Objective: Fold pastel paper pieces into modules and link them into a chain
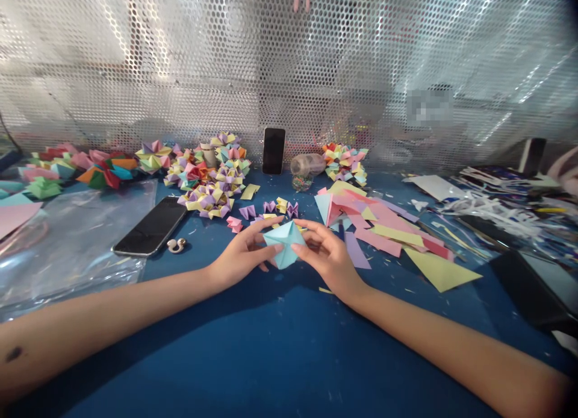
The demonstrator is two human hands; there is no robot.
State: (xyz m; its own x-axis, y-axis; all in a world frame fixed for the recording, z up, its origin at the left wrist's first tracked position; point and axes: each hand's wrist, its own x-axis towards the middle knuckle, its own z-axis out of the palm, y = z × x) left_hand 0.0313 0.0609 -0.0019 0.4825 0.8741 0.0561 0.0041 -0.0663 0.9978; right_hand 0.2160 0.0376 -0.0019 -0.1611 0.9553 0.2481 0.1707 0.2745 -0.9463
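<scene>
Item: light-blue folded paper (283,243), over the counter (271,358), to the right of the flat phone (151,226)
Left hand (239,258): fingers (267,249) closed on the paper's edge nearer the phone
Right hand (327,255): fingers pinching the paper's edge away from the phone
Nearby: small folded units (247,212) between phone and paper; loose coloured sheets (388,228) further right of the phone, beyond the paper
Risk: an uneven pinch would likely skew or tear a crease; if it slipped, the piece could get lost among the scraps

Bare forearms (112,321) angle inward toward centre. The left hand (241,256) and right hand (329,256) face each other, thumbs and fingers pinched closed, wrists seemingly resting low.
</scene>
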